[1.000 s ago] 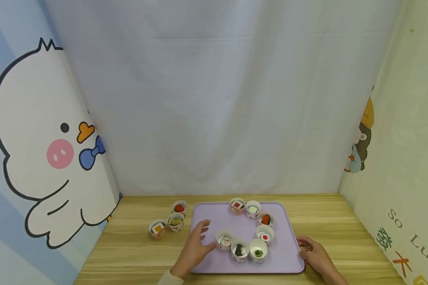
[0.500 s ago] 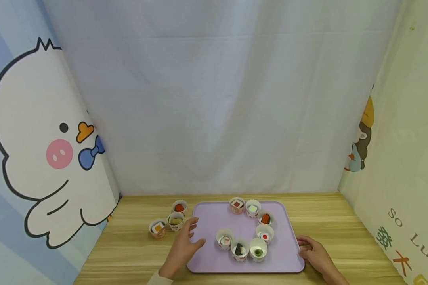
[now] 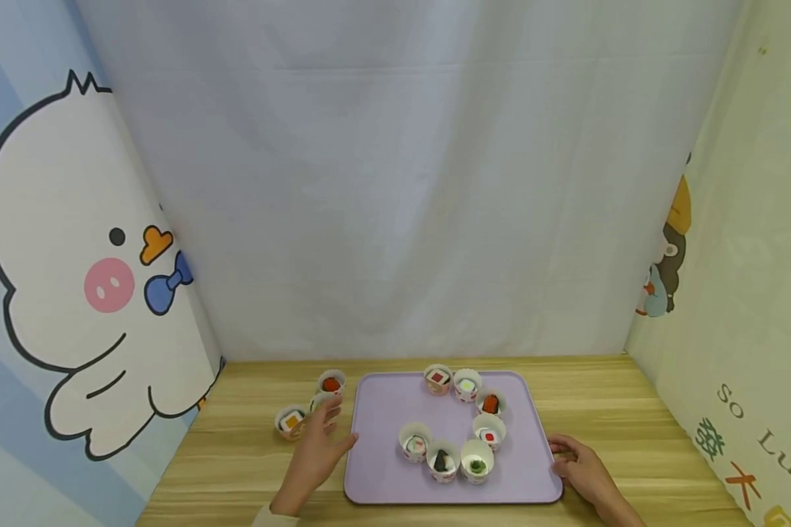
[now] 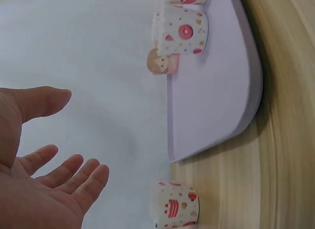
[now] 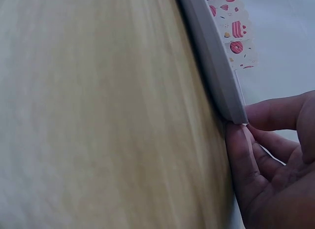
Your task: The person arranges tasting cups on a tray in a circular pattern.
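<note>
My left hand [image 3: 314,452] hovers left of the lilac tray [image 3: 379,479], thumb and fingers spread with nothing between them. In the head view its fingertips overlap a paper cup [image 3: 319,400], partly hiding it. Beside that stand a paper cup with a red topping [image 3: 331,384] and one holding a white-and-orange sushi piece [image 3: 291,421]. At the tray's right edge, my right hand [image 3: 583,468] pinches the rim; the right wrist view has the thumb [image 5: 275,113] above it and a finger [image 5: 241,145] underneath.
Several paper cups with small sushi pieces stand on the tray in a curve, from a front-left cup [image 3: 415,443] round to a back cup [image 3: 438,379]. A white curtain [image 3: 395,219] hangs behind the wooden table [image 3: 237,468], with printed cloths at both sides.
My left hand has moved left, from over the tray's left part to beside it, near the loose cups. The right hand stays at the tray's edge.
</note>
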Tool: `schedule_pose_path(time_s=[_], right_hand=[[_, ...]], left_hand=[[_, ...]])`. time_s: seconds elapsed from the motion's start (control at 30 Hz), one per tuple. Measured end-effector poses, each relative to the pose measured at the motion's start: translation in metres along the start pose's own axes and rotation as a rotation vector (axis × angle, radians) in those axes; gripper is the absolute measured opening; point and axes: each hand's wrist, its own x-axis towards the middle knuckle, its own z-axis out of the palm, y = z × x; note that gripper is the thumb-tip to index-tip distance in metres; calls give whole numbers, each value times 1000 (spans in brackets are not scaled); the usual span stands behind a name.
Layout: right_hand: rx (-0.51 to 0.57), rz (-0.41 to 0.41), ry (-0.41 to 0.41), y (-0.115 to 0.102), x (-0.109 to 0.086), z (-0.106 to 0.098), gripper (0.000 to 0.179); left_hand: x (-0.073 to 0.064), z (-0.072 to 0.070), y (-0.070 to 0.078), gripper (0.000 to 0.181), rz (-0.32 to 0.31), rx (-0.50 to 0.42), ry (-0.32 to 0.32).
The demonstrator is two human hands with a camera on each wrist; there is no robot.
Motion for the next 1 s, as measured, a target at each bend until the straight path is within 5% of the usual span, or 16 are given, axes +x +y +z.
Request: schedule_pose_path(time_s=[0.3,0.5,1.0], right_hand=[[-1,-3,2,0,0,0,55],[3,1,1,1,1,0,55],[6,-5,8,2,0,1,55]], left_hand=[[2,-33,-7,66,-72,-54,92],[4,-51,-13,69,-62,31,148],[10,-70,-51,84,-224,76,126]])
